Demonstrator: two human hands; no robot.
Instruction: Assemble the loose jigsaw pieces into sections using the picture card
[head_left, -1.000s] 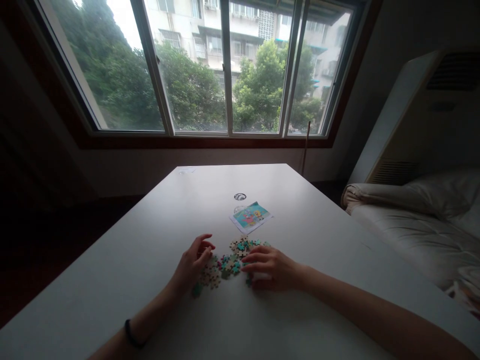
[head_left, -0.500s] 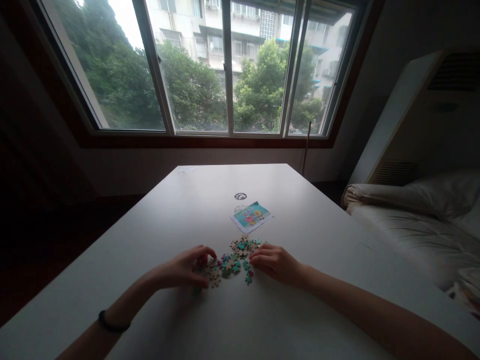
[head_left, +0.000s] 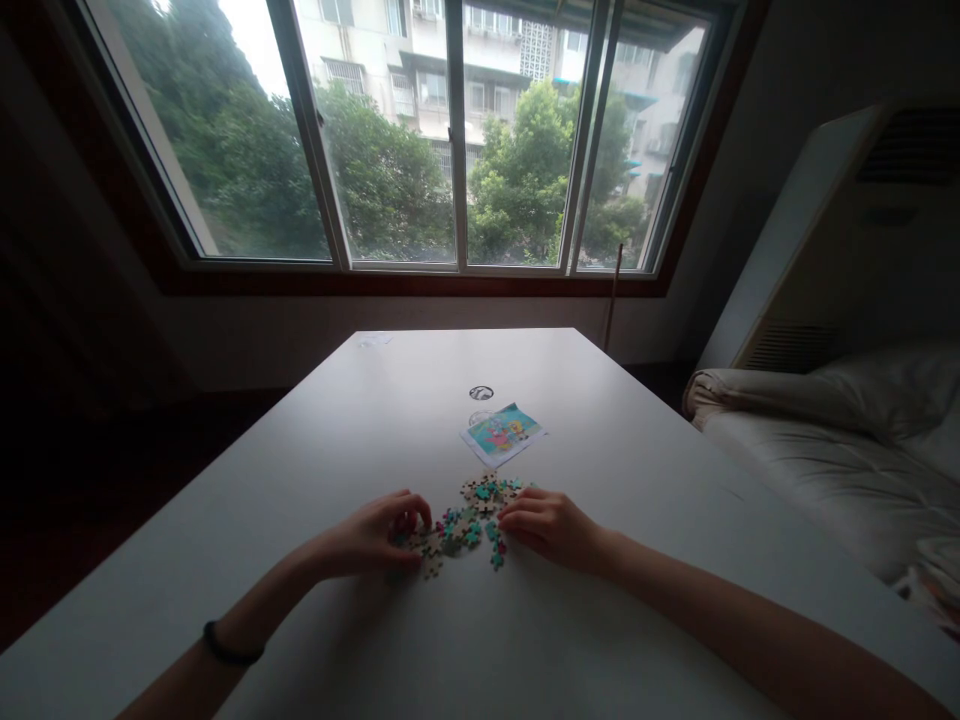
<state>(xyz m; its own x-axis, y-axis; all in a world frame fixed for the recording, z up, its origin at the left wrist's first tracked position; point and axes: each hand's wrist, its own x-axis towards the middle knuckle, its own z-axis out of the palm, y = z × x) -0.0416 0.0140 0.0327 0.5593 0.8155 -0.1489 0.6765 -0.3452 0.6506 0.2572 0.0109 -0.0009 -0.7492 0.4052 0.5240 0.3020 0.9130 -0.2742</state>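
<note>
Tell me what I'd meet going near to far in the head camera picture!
Black wristband → puzzle pieces → cartoon picture sheet → dark-rimmed round spot → window.

The single head view looks forward and down from above and behind the fingers [head_left: 520, 518], fairly near them, across the table [head_left: 409, 410] to the window [head_left: 458, 160] well beyond them.

Window [head_left: 457, 180], four panes, reddish-brown surround; trees [head_left: 382, 165] and a pale building [head_left: 416, 65] beyond. Thin stick [head_left: 613, 300], leaning beneath the sill's right end. At right: vented white cabinet [head_left: 825, 230], pale sofa [head_left: 795, 480].
</note>
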